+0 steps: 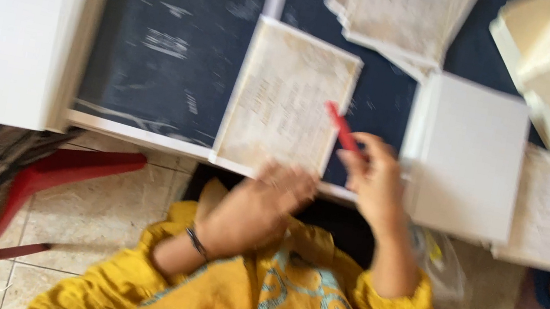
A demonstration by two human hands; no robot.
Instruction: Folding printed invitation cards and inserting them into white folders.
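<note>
The right hand [376, 176] has its grip closed around a red pen [342, 127], whose tip lies over the printed sheet [284, 100] on the dark desk [169, 30]. The left hand [258, 208], fingers curled and holding nothing, rests on the sheet's near edge.

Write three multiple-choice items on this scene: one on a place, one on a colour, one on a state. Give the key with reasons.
1. Where does the left hand rest?
A. on the near edge of the sheet
B. on the white box
C. on the stool

2. What colour is the pen?
A. blue
B. red
C. black

3. How is the right hand?
A. open and flat
B. out of view
C. shut on the pen

Key: 1 A, its fingers lie on the sheet's near edge at the table rim. 2 B, the pen shows red against the sheet. 3 C, the fingers close round the pen, its tip over the sheet.
</note>
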